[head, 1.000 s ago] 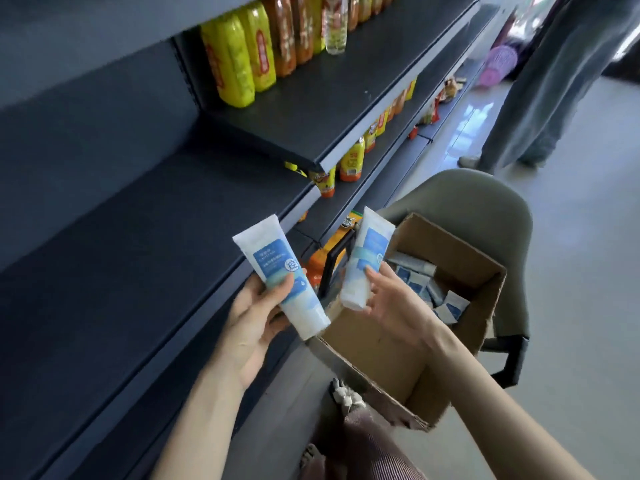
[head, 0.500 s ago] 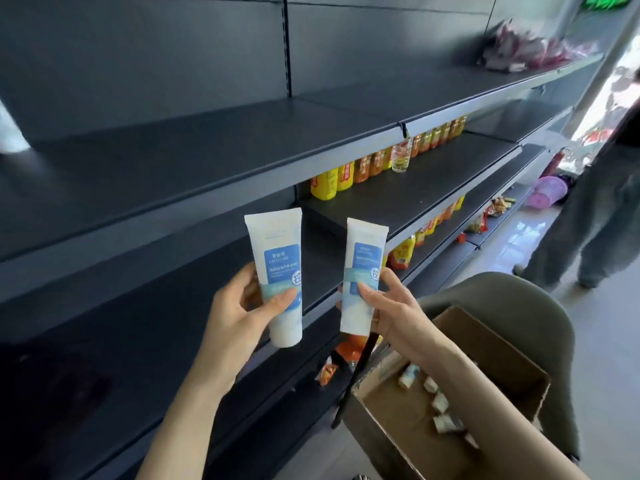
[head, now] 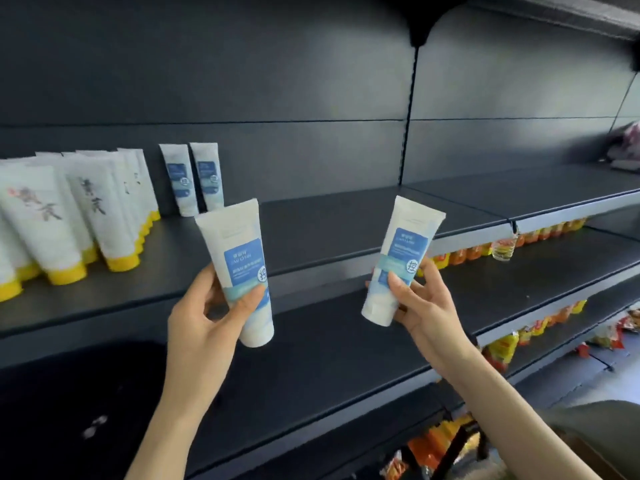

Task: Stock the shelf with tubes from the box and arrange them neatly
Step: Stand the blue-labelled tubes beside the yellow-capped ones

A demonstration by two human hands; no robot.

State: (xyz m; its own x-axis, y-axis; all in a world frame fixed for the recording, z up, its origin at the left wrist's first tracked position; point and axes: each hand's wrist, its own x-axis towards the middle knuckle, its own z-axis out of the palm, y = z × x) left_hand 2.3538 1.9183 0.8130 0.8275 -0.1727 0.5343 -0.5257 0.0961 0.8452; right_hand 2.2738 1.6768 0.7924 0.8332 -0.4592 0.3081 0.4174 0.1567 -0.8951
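Left hand: the left hand [head: 207,320] is wrapped round a white plastic tube with a blue label [head: 239,258]. The tube is held nearly upright, cap end down, with the thumb laid across the lower label.
Right hand: the right hand [head: 426,306] is pinched round a second white blue-labelled tube [head: 401,261], also cap down, its crimped end tilted to the right.
Change: a second ago both tubes are held low over the open cardboard box. Now they are lifted in front of the dark metal shelf [head: 346,230], and the box is no longer plainly seen.
Shelf stock: two matching blue-labelled tubes [head: 192,178] are stood side by side on their caps near the back panel. They are just right of a block of white tubes with yellow caps [head: 100,202].
Held tubes: both are kept in the air at the shelf's front edge, well apart from each other. Neither is set down yet.
Meaning: the fetch from the box is judged complete, and placement is the step in hand.
Next move: a spot beside the standing pair is likely wanted, caps down and labels outward, so that the row is extended.
Risk: the standing pair could be knocked over if a tube is set down carelessly.
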